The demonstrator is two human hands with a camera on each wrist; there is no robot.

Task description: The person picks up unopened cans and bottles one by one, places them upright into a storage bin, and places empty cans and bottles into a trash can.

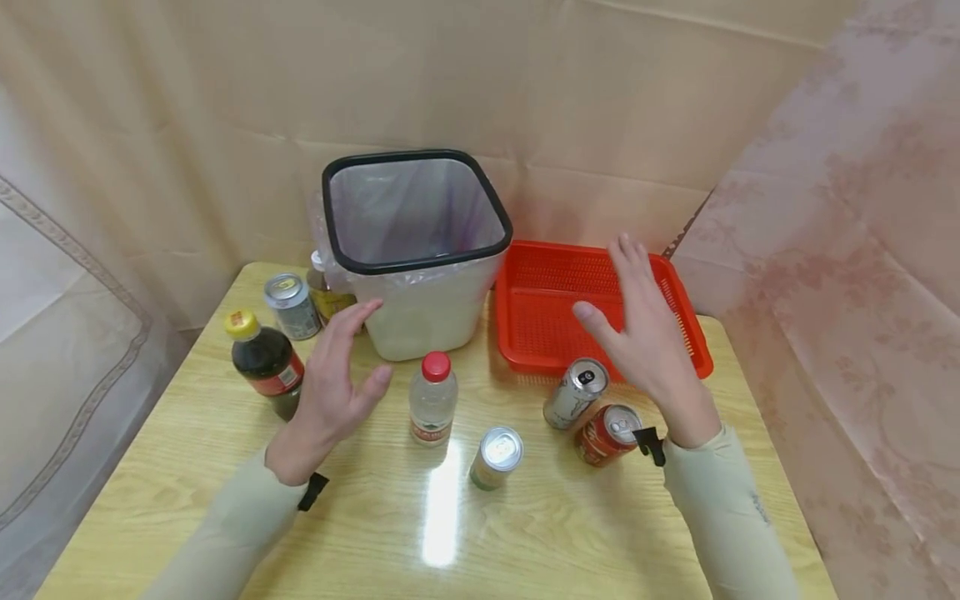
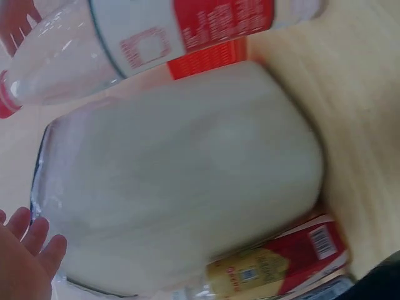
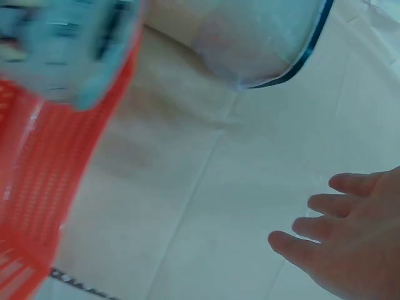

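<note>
My left hand (image 1: pixel 330 392) hovers with fingers spread, holding nothing, between a dark cola-type bottle with a yellow cap (image 1: pixel 268 360) and a clear plastic bottle with a red cap (image 1: pixel 433 400). Over the near edge of a red plastic basket (image 1: pixel 517 354) my right hand (image 1: pixel 645 325) is raised, its thumb apart from straight fingers. Below that hand stand a silver-white can (image 1: pixel 575 393) and a red can (image 1: pixel 607 435). A can with a pale top and green base (image 1: pixel 497 458) stands nearer the front. In the left wrist view the clear bottle's label (image 2: pixel 219 22) shows up close.
A pale bin (image 1: pixel 427 321) with a black rim and plastic liner stands at the back centre. To its left are a grey-blue can (image 1: pixel 292 306) and a yellow-labelled bottle (image 1: pixel 327 293). Cloth curtains (image 1: pixel 600 92) enclose the wooden table (image 1: pixel 360 533).
</note>
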